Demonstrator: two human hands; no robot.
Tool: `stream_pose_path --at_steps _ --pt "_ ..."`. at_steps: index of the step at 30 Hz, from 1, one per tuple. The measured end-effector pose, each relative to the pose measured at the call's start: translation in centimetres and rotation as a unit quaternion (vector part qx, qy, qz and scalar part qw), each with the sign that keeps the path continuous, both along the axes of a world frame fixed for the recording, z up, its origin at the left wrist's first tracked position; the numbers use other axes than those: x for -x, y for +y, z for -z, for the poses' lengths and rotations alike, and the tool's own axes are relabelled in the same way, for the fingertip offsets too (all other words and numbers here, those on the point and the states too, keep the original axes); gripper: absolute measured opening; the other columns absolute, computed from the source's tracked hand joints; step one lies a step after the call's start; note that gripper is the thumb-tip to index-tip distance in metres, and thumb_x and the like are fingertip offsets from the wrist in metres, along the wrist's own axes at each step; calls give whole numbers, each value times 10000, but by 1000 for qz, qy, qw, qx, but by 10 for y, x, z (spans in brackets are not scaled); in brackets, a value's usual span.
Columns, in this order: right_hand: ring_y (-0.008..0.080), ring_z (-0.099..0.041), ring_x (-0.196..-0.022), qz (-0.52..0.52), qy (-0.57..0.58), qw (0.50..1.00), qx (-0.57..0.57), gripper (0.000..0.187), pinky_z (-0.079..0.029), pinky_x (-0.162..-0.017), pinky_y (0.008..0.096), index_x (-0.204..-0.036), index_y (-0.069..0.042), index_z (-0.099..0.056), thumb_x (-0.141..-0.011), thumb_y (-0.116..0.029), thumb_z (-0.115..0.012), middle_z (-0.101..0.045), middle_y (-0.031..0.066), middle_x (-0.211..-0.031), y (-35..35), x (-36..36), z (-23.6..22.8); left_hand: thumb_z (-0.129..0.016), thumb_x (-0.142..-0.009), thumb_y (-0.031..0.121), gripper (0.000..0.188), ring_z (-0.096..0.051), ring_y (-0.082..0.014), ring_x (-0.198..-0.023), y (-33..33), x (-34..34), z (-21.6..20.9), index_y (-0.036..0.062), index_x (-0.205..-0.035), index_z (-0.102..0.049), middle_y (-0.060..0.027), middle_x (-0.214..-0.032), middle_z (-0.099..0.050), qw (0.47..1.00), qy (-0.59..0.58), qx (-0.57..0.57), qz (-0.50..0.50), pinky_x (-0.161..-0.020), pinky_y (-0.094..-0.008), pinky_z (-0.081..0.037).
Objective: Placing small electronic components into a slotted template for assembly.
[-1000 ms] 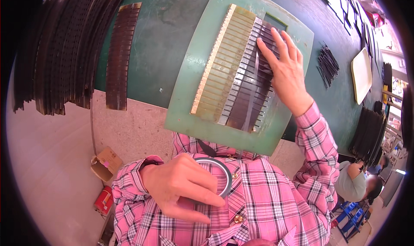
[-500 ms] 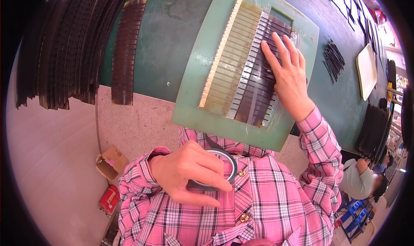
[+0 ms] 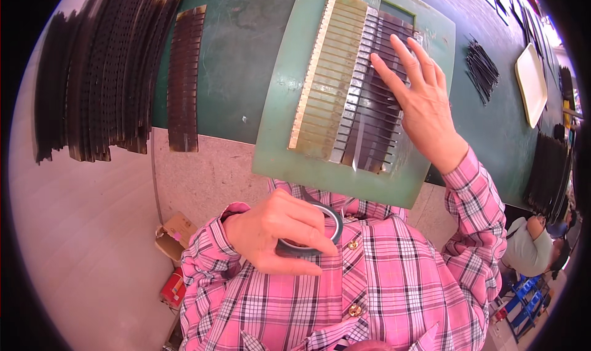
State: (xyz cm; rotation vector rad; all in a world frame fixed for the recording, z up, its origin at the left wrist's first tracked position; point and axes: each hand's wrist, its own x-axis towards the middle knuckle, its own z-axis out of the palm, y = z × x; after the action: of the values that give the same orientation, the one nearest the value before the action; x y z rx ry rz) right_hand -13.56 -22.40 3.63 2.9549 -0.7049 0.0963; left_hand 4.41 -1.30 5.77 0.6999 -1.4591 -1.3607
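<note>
Close to my shirt front, my left hand (image 3: 280, 231) is closed around a roll of dark tape (image 3: 335, 225). My right hand (image 3: 422, 92) lies with fingers spread over the right edge of a dark slotted strip (image 3: 375, 105). A clear strip of tape seems to run along that dark piece. To its left, on the same green board (image 3: 274, 123), is a yellowish slotted strip (image 3: 326, 80) with a pale left edge. A silvery toothed band (image 3: 354, 83) separates the two strips. The board overhangs the near edge of the table.
A thick row of dark slotted strips (image 3: 101, 74) stands at the left, with one brown strip (image 3: 184, 80) apart. Thin black sticks (image 3: 481, 71) and a cream tray (image 3: 530, 85) sit at the right. A cardboard box (image 3: 175, 237) is on the floor; a person (image 3: 532, 246) sits far right.
The view has shifted slightly. My right hand has moved a little right on the dark strip, and my left hand still holds the tape roll near my shirt.
</note>
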Motion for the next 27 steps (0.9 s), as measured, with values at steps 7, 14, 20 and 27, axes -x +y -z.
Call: stream_pose_path --at_steps 7,14,20,27 --pt "313 -312 -1336 13 5 1000 19 626 -309 -1034 526 -1354 -131 -457 -748 -11 -565 -374 98 -1427 12 5 17 -770 -694 146 298 -538 -179 -542 -2 0 4 11 -954 -717 -74 -736 -631 998 -23 -37 41 -455 -288 -383" --pt "301 -363 -1318 -10 -85 988 -128 833 -290 -1074 427 -1399 -50 -359 -611 156 -533 -485 129 -1308 -5 9 1 -744 -730 100 248 -453 -113 -493 -3 1 3 8 -957 -708 -52 -685 -577 988 -60 -124 70 -434 -260 -325" --pt "260 -365 -1331 -45 -93 988 -113 703 -285 -1092 425 -1381 43 -332 -705 106 -516 -477 130 -1342 13 10 12 -744 -773 114 166 -421 -85 -473 -3 6 8 28 -908 -701 -30 -675 -575 982 -54 -172 60 -435 -249 -324" --pt "234 -384 -1324 -65 -61 994 -62 558 -301 -1094 404 -1385 17 -344 -845 -45 -471 -474 115 -1359 18 11 27 -738 -779 127 155 -443 -85 -494 -5 4 19 32 -897 -707 -29 -677 -591 974 -53 -203 89 -446 -257 -334"
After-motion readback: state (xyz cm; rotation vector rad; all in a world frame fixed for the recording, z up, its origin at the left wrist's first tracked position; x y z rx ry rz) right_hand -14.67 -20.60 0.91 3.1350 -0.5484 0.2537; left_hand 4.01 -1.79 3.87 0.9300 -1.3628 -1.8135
